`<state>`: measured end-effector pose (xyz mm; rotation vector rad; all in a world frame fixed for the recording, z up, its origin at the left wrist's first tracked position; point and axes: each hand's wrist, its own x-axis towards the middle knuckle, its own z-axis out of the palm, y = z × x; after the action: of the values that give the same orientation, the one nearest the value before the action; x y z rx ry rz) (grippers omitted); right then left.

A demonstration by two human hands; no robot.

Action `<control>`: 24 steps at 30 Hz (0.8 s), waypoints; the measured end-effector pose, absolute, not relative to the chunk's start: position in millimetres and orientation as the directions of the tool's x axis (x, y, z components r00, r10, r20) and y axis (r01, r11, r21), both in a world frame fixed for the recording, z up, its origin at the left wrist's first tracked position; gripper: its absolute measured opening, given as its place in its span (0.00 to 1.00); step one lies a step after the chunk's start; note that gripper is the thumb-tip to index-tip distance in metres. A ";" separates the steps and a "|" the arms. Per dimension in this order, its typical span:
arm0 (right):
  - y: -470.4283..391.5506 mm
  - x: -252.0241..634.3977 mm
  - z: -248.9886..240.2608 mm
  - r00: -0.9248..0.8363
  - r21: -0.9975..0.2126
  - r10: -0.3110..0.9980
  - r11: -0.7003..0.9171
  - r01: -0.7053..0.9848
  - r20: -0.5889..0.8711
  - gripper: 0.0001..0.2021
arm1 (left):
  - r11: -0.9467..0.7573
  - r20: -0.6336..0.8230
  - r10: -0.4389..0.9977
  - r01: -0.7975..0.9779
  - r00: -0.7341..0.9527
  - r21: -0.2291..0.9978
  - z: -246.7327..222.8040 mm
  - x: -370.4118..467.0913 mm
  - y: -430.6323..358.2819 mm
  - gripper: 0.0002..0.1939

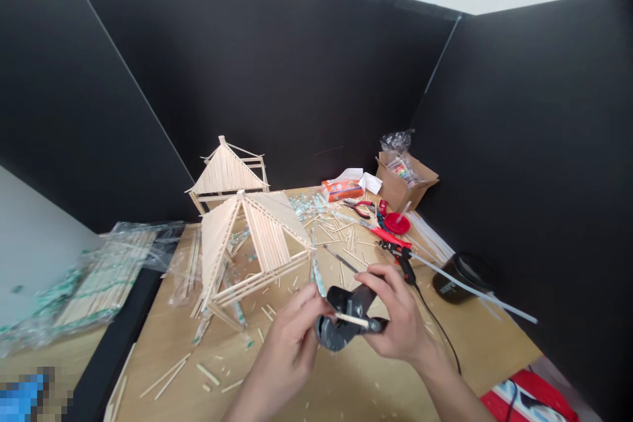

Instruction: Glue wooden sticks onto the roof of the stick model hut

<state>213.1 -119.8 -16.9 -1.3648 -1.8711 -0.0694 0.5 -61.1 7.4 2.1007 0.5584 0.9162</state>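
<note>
My left hand (291, 330) is closed in a pinch on one end of a short wooden stick (352, 320). That stick lies across a black hand tool (336, 334) with a rounded, curved jaw; its exact kind I cannot make out. My right hand (395, 316) wraps round the tool's body from the right, with fingers over its top. A thin dark pointed piece (342, 259) sticks out beyond the right fingers; whether it belongs to the tool I cannot tell. Left of my hands stands a stick-built house model (267, 237) with a pitched roof on an open frame.
A second roofed model (222, 171) stands behind. Loose sticks (165, 376) and scraps litter the wooden table (346, 389). On the right are a glue gun (406, 269) with its cable, pliers (360, 210), a cardboard box (403, 191) and a black jar (459, 280). Bagged sticks (106, 277) lie left.
</note>
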 end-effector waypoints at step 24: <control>-123.5 223.9 -7.5 -0.173 -0.246 0.742 0.418 0.875 0.648 0.18 | -0.429 0.255 0.656 0.073 0.711 0.900 1.4 3.6 -54.5 0.11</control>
<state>223.9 -123.5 -7.5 -1.3693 -1.9579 -0.2356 3.6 -54.5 1.4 1.9240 0.5622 0.7370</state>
